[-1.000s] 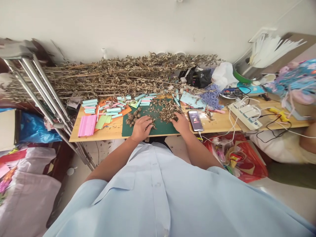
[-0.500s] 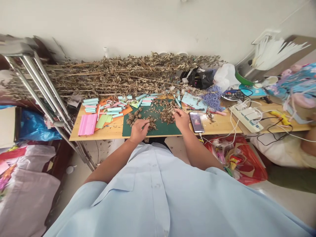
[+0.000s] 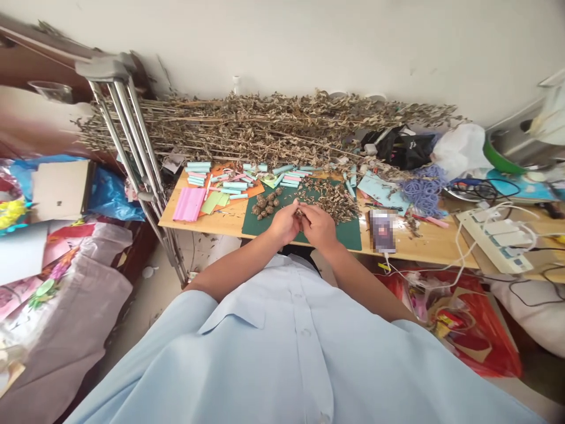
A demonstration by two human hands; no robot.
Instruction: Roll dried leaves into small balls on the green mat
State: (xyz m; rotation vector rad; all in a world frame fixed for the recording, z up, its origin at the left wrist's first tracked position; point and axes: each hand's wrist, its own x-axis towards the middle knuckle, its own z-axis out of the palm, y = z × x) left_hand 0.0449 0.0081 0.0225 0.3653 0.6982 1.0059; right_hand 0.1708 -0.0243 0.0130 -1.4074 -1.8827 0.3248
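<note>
While one table [image 3: 435, 241] carries one heap of stalks [image 3: 247, 123] along the back, one mat [image 3: 353, 235] sits in front, one leaf pile [image 3: 338, 203] on its right. Two hands: left hand [image 3: 285, 225] and right hand [image 3: 321, 227] just came together over the near edge, fingers pressed around crumbled leaf [image 3: 299, 214]. So work's moved off the mat into my grip. One phone [image 3: 375, 222] right. Roughly ten balls [image 3: 265, 204] left; overlap blocks exact count. Leaf pieces: can't count.

Cupped hands [image 3: 302, 224], seemingly holding dried leaves, green mat [image 3: 251, 226]
</note>
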